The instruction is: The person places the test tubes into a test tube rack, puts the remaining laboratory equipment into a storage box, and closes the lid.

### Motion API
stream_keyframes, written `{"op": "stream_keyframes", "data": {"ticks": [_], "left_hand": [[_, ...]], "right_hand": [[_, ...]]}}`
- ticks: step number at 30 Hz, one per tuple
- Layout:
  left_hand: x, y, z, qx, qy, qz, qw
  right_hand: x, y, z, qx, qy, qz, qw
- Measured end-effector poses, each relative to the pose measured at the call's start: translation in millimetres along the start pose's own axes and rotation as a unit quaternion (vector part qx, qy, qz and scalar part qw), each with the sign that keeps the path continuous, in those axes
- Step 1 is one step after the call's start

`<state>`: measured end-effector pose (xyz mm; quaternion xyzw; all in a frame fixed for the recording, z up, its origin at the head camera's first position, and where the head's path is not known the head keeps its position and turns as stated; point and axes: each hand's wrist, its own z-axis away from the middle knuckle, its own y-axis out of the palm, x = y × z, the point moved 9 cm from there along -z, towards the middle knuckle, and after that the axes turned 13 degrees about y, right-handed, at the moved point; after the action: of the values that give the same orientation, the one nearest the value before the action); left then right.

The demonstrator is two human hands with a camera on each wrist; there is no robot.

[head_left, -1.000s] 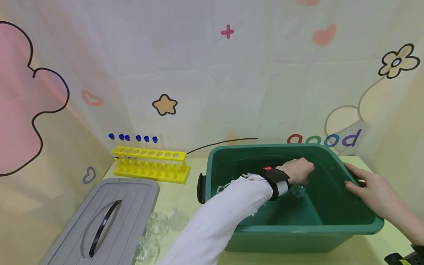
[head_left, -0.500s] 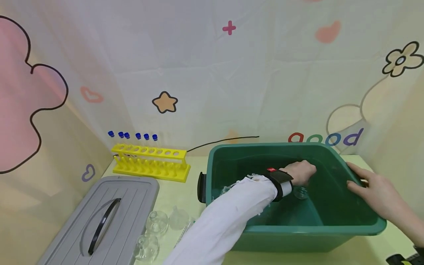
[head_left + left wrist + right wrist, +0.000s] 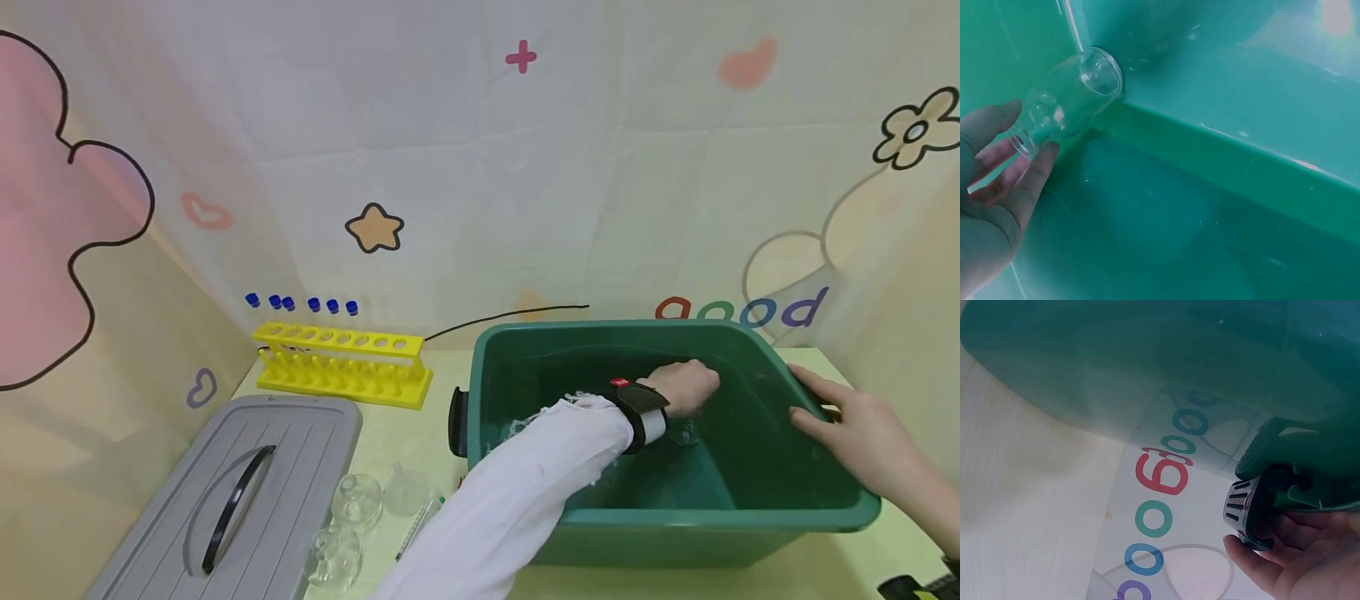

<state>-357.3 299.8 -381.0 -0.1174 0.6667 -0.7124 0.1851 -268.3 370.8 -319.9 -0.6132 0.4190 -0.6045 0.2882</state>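
Note:
My left hand (image 3: 681, 387) reaches deep into a large green plastic bin (image 3: 675, 518). Its thumb and fingers hold a clear, see-through jar (image 3: 1063, 97) near one rim. In the left wrist view the jar lies tilted, its far end at a corner of the bin's inside. At the bin's right side is my right hand (image 3: 855, 425), fingers and thumb gripping around the edge and its handle. A black-and-grey latch (image 3: 1247, 509) shows beside those fingers in the right wrist view. The white sleeve hides part of the bin's left inside.
On the left lies a grey lid (image 3: 255, 492) with a black handle. Behind it stands a yellow test-tube rack (image 3: 341, 367) with several blue-capped tubes. Clear round flasks (image 3: 356, 502), a clear funnel (image 3: 405, 492) and a thin graduated tube (image 3: 417, 529) lie between lid and bin.
The left hand has shifted slightly to the right inside the bin, still with the jar. The sleeve has uncovered the thin graduated tube. The right hand keeps its place on the bin.

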Motion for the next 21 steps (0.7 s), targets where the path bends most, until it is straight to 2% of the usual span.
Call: {"op": "stream_keyframes", "data": {"ticks": [5, 17, 21], "left_hand": [[-4.2, -1.3, -1.2, 0.003, 0.007, -0.034, 0.9994], [-5.7, -4.8, -1.6, 0.0, 0.009, -0.032, 0.9994], [-7.1, -8.4, 0.0, -0.007, 0.016, -0.048, 0.9987]], "right_hand": [[-1.4, -0.1, 0.1, -0.002, 0.002, 0.003, 1.0], [-1.5, -1.4, 0.4, -0.006, 0.0, 0.006, 1.0], [-1.1, -0.9, 0.0, 0.002, 0.004, 0.002, 1.0]]}}
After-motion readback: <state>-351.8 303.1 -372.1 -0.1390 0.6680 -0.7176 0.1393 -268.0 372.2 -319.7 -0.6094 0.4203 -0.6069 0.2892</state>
